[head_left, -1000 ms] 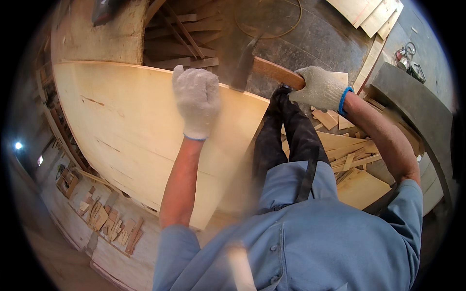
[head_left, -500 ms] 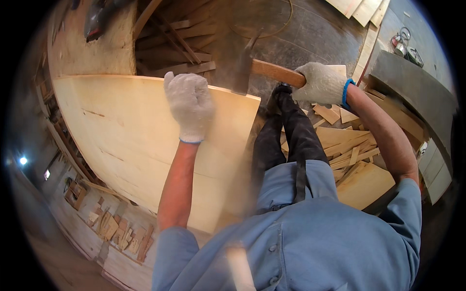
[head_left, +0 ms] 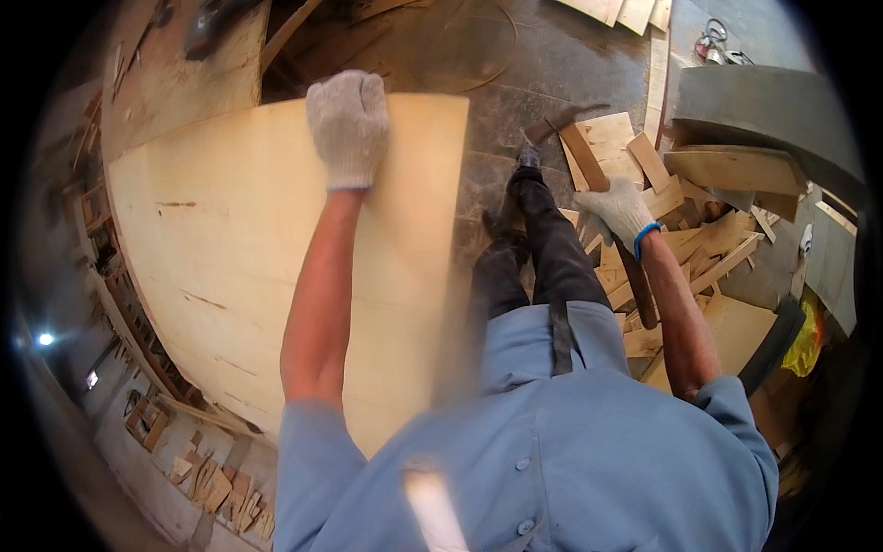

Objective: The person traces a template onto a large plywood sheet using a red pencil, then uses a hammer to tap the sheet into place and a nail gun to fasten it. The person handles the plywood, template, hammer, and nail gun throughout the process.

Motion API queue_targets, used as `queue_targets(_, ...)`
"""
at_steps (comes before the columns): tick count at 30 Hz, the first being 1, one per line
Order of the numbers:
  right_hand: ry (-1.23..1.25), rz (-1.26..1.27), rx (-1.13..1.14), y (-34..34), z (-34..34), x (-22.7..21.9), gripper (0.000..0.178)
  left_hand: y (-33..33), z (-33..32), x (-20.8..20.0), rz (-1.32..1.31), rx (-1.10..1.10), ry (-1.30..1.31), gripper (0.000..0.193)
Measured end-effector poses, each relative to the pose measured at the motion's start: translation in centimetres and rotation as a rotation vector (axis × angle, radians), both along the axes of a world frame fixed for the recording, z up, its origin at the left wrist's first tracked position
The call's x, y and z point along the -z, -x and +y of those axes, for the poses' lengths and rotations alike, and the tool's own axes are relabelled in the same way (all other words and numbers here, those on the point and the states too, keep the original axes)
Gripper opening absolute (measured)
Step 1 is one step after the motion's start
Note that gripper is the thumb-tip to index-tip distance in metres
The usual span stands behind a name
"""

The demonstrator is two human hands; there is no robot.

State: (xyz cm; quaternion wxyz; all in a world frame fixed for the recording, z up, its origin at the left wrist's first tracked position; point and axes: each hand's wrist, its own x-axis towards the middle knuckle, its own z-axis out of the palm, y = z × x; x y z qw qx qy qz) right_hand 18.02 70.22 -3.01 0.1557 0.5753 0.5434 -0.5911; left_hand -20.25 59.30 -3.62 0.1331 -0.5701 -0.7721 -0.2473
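Observation:
My left hand [head_left: 349, 129], in a pale knitted work glove, is closed over the far edge of a large light plywood sheet [head_left: 267, 258]. The sheet spans the left and middle of the view; small dark splits mark its face. My right hand [head_left: 618, 212], gloved with a blue cuff, grips the wooden handle of a hammer [head_left: 583, 155] at the right, apart from the sheet. The hammer's dark, slender curved head points away from me, and its handle end reaches back beside my right forearm. Behind my left glove, part of the sheet's edge is hidden.
Wood offcuts [head_left: 708, 244] lie heaped on the floor to my right, by my legs. A curved grey panel [head_left: 763, 120] stands beyond them. Another wooden board [head_left: 189, 92] is at the far left, with a dark tool [head_left: 216, 28] on it. Small wood pieces [head_left: 216, 488] lie lower left.
The hammer has moved from the sheet's far right corner to the right, and its handle has turned. My left hand and the sheet's far edge now appear higher in the view.

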Motion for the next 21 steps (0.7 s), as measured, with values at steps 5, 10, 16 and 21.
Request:
queue_targets(5,-0.061,-0.159,0.186,-12.7,-10.6,5.7,0.025,-1.0,-2.4,0.4,0.182,-0.122,0.004,0.023)
queue_targets(10,0.092,-0.354,-0.349,-36.2,-21.5,15.8,0.016,-12.3,-19.3,-0.4,-0.009,-0.090,0.214,0.049)
queue_targets(16,0.037,-0.459,-1.515,-49.2,-30.8,14.4,0.019,-26.0,-52.7,-2.5,-0.234,-0.445,0.319,0.053)
queue_targets(21,0.041,-0.495,-1.375,-51.6,-33.7,16.2,0.022,-39.1,-81.6,-2.0,-0.172,-1.110,0.550,0.047)
